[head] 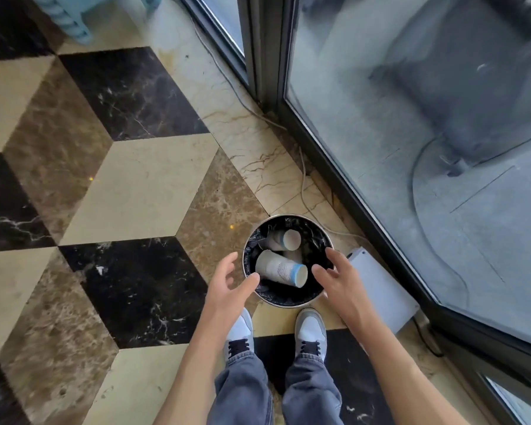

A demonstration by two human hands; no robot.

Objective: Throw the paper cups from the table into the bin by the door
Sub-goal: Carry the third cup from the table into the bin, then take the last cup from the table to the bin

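Marble floor (pixel 141 179) in a cube pattern runs up to a glass door (pixel 411 148), and a round bin (pixel 246 256) with a black liner stands near its frame. Paper cups (pixel 281 268) lie on their sides inside the bin. Both hands hover over the rim, left hand (pixel 227 286) and right hand (pixel 337 280), fingers spread wide and empty. Two sneakers (pixel 311 332) stand just behind the bin.

The floor (pixel 141 185) was polished marble, glossy, in cream, veined brown and black. At five o'clock, the bin (pixel 245 256) showed a shiny metal rim and a crinkled glossy black plastic liner (pixel 284 294). Inside lay matt paper cups (pixel 278 268). At two o'clock, the glass door (pixel 411 148) looked smooth, dark-framed. Jeans (pixel 242 391) were faded denim cloth.
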